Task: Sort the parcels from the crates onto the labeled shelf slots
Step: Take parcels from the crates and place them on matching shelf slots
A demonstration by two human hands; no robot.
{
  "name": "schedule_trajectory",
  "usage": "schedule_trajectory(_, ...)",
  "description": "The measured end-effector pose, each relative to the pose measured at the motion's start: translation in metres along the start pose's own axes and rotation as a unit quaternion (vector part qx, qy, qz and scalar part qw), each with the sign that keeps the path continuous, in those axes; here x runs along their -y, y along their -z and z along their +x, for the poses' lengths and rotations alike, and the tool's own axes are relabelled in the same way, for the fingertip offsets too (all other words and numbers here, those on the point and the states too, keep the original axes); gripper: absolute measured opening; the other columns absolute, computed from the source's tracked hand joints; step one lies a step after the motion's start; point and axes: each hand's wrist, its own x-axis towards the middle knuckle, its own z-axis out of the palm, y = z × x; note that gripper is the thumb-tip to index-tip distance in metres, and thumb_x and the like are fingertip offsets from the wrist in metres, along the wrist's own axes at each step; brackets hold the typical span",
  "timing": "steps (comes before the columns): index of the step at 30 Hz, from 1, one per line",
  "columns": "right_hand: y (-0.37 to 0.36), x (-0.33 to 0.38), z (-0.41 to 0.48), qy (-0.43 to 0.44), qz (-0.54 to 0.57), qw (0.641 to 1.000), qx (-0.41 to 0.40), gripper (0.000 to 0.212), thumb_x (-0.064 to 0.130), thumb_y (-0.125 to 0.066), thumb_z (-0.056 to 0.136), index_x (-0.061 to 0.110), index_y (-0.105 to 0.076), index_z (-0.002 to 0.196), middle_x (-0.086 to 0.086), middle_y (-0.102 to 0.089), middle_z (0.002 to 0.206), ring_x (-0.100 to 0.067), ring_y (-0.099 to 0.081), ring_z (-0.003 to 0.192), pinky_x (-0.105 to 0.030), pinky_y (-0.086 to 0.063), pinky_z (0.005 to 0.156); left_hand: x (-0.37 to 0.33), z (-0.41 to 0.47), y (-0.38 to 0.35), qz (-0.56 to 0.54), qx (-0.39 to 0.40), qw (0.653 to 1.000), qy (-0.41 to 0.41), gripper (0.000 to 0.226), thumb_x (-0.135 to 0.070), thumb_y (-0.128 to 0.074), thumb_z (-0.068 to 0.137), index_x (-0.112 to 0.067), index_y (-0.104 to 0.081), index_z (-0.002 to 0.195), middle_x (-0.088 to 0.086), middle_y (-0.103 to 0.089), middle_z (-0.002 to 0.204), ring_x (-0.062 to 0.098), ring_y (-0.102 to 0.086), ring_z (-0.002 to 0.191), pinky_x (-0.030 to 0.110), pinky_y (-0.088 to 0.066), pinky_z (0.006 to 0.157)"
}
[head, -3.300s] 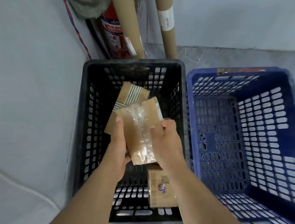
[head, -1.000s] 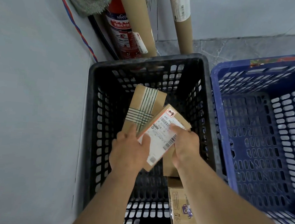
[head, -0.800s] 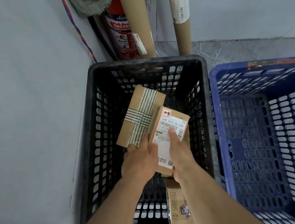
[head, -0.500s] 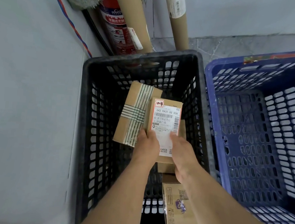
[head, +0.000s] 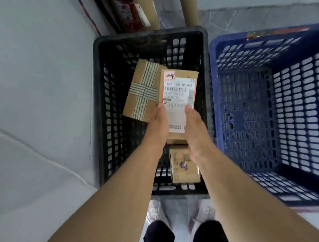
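Observation:
Over the black crate (head: pixel 100 104) I hold a small brown parcel (head: pixel 177 92) with both hands, its white shipping label facing up and a handwritten tag at its top left corner. My left hand (head: pixel 159 123) grips its lower left edge with the thumb on the label. My right hand (head: pixel 194 130) grips the lower right edge the same way. Inside the crate lie a brown box with striped tape (head: pixel 143 91), to the left, and a printed carton (head: pixel 183 164) below my hands.
A blue crate (head: pixel 272 103) with nothing visible inside stands right of the black one. Behind the crates lean two cardboard tubes (head: pixel 188 6), a red fire extinguisher (head: pixel 124 7) and a cable. A grey wall runs along the left. My dark shoes (head: pixel 159 238) are below.
I turned the parcel over from its plain side to its label side, then squared it upright in both hands. The view has shifted slightly.

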Motion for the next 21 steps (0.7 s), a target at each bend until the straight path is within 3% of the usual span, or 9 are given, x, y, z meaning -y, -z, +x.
schedule_trajectory(2, 0.003, 0.01, -0.018, -0.005, -0.001, 1.0, -0.007, 0.044, 0.043, -0.021, 0.105, 0.03, -0.053, 0.132, 0.014, -0.069, 0.103, 0.008, -0.063, 0.08, -0.008, -0.041, 0.057, -0.006, -0.02, -0.002, -0.009, -0.004, 1.0, 0.001, 0.049, -0.04, -0.014, 0.106, -0.026, -0.045, 0.142, -0.001, -0.06, 0.133, 0.014, -0.056, 0.113, 0.017, -0.045, 0.081)
schedule_trajectory(5, 0.01, 0.023, -0.043, 0.012, -0.007, 1.0, -0.013, 0.045, 0.045, -0.023, 0.104, 0.028, -0.051, 0.135, 0.01, -0.069, 0.112, 0.008, -0.064, 0.082, -0.004, -0.044, 0.053, -0.02, -0.049, -0.004, -0.022, 0.0, 1.0, -0.013, 0.05, -0.041, -0.014, 0.106, -0.025, -0.045, 0.143, 0.001, -0.059, 0.134, 0.016, -0.056, 0.12, 0.03, -0.044, 0.102)
schedule_trajectory(7, 0.016, 0.035, -0.065, 0.016, 0.016, 1.0, -0.015, 0.046, 0.047, -0.024, 0.102, 0.028, -0.051, 0.134, 0.01, -0.069, 0.113, 0.006, -0.064, 0.084, -0.007, -0.047, 0.063, -0.036, -0.071, -0.006, -0.024, -0.002, 0.999, -0.023, 0.049, -0.04, -0.015, 0.106, -0.025, -0.044, 0.143, 0.002, -0.059, 0.134, 0.017, -0.056, 0.12, 0.032, -0.043, 0.106)
schedule_trajectory(9, 0.021, 0.042, -0.077, 0.026, 0.042, 0.998, -0.023, 0.048, 0.05, -0.026, 0.099, 0.029, -0.053, 0.132, 0.009, -0.07, 0.112, -0.003, -0.067, 0.095, -0.023, -0.05, 0.083, -0.046, -0.082, -0.01, -0.031, -0.006, 0.999, -0.036, 0.049, -0.04, -0.017, 0.106, -0.024, -0.041, 0.145, 0.002, -0.059, 0.135, 0.016, -0.056, 0.121, 0.032, -0.044, 0.105)
schedule_trajectory(11, 0.028, 0.056, -0.094, 0.039, 0.058, 0.997, -0.04, 0.045, 0.048, -0.026, 0.1, 0.03, -0.054, 0.13, 0.01, -0.071, 0.109, -0.006, -0.067, 0.098, -0.031, -0.049, 0.087, -0.063, -0.101, -0.014, -0.028, -0.004, 0.998, -0.049, 0.056, -0.051, -0.02, 0.1, -0.025, -0.039, 0.147, 0.001, -0.057, 0.137, 0.014, -0.056, 0.121, 0.029, -0.046, 0.103)
schedule_trajectory(14, 0.04, 0.082, -0.125, 0.059, 0.075, 0.994, -0.055, 0.041, 0.048, -0.029, 0.1, 0.033, -0.054, 0.129, 0.014, -0.07, 0.107, -0.003, -0.066, 0.098, -0.03, -0.048, 0.086, -0.085, -0.128, -0.021, -0.028, 0.001, 0.998, -0.064, 0.075, -0.066, -0.021, 0.083, -0.031, -0.037, 0.148, -0.003, -0.054, 0.141, 0.014, -0.053, 0.125, 0.037, -0.042, 0.108)
schedule_trajectory(21, 0.071, 0.149, -0.195, 0.09, 0.061, 0.993, -0.055, 0.048, 0.06, -0.026, 0.097, 0.037, -0.059, 0.124, 0.013, -0.067, 0.116, -0.004, -0.062, 0.105, -0.029, -0.044, 0.096, -0.15, -0.204, -0.037, -0.036, -0.006, 0.992, -0.118, 0.045, -0.047, -0.022, 0.104, -0.032, -0.055, 0.131, -0.009, -0.068, 0.117, 0.009, -0.064, 0.106, 0.03, -0.048, 0.095)
